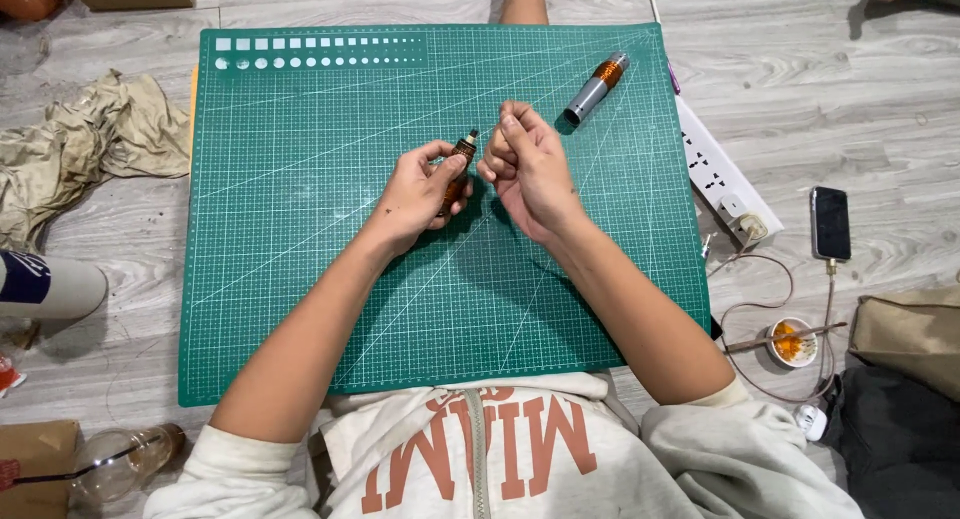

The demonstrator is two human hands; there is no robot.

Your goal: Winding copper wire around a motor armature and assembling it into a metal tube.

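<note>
Cutting mat point(300, 279): matt green rubbery plastic, fine pale grid lines, faint whitish scuffs. Small cylinder point(458, 174) in left hand point(415, 194): amber translucent body, dark cap, slight gloss. Second cylinder point(596, 87) on mat: brushed grey metal, glossy orange band. Floor point(800, 99): grey wood-grain planks, low sheen. Rag point(90, 144): crumpled beige cloth, rough. Power strip point(715, 164): smooth white plastic. Phone point(830, 222): glossy black glass. Sweatshirt point(480, 449): soft off-white fleece.
</note>
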